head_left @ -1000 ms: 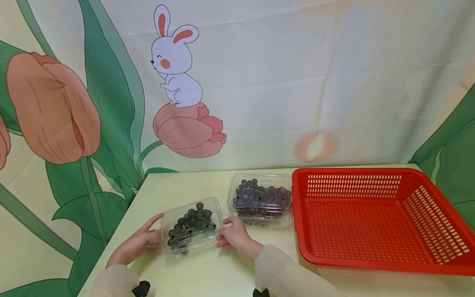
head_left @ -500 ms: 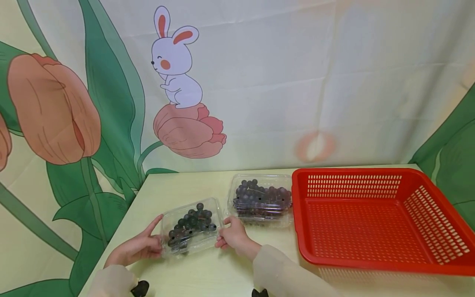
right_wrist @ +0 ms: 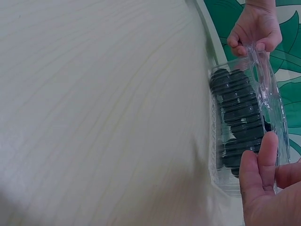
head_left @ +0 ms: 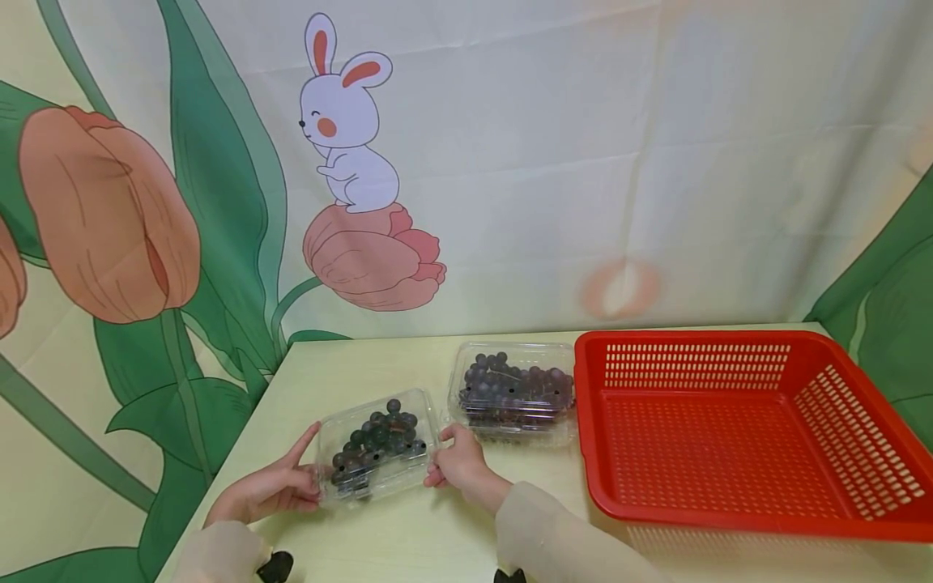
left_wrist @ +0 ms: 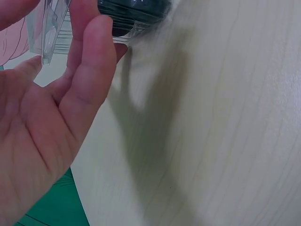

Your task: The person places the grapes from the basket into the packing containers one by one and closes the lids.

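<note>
A clear plastic clamshell box [head_left: 401, 478] with dark grapes [head_left: 379, 437] in it sits slightly turned on the table in the head view. At its left end my left hand [head_left: 273, 486] holds the rim, index finger stretched along the side. My right hand [head_left: 462, 463] pinches the opposite end between thumb and fingers. The right wrist view shows both hands on the protruding rim of the box [right_wrist: 228, 188]; its lid appears closed. Up close in the left wrist view, the fingers of my left hand [left_wrist: 51, 117] lie around the plastic edge, and most of the box is out of frame.
Behind and to the right stands another clear clamshell box [head_left: 539, 354] of dark grapes. A large red plastic basket [head_left: 700, 510] takes up the table's right side, touching or nearly touching that box. A printed cloth [head_left: 510, 202] hangs behind the pale table [head_left: 394, 534].
My left hand has shifted slightly on the box's left end, its index finger straighter and the other fingers drawn lower. The box and my right hand stay almost in place.
</note>
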### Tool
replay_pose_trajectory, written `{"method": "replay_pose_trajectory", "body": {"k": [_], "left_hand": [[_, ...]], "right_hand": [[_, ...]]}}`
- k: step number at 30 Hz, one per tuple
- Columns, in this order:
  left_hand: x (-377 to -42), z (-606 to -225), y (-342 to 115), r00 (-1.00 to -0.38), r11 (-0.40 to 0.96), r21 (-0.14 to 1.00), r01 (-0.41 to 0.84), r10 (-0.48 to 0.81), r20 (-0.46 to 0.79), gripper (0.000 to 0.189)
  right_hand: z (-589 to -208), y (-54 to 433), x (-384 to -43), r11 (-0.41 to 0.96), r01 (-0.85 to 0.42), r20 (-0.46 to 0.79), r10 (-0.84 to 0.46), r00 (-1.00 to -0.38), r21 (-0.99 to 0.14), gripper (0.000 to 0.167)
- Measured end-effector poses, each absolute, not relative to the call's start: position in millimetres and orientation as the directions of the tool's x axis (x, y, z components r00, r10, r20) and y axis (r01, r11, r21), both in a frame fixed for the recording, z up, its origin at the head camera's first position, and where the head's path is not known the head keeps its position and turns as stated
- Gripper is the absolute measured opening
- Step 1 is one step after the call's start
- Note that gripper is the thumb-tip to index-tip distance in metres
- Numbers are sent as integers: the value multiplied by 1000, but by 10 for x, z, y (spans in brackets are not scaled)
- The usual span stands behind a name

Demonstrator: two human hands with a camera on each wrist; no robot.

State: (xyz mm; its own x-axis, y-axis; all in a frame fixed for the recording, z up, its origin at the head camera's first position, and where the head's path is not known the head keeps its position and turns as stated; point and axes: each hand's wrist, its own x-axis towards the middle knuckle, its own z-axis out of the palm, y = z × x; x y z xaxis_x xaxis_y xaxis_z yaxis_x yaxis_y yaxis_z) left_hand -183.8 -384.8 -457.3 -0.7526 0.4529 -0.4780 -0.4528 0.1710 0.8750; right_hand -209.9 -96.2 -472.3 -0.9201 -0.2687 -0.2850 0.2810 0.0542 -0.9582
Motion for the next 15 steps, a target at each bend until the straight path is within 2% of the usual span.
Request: {"method": "replay_pose_trajectory", "body": {"k": [15], "left_hand": [[-1847, -4600, -3826, -760, 198, 871, -450, 427, -489, 103]], "right_hand": [[-4720, -971, -2084, 41, 265, -267, -248, -931, -963, 25]]}}
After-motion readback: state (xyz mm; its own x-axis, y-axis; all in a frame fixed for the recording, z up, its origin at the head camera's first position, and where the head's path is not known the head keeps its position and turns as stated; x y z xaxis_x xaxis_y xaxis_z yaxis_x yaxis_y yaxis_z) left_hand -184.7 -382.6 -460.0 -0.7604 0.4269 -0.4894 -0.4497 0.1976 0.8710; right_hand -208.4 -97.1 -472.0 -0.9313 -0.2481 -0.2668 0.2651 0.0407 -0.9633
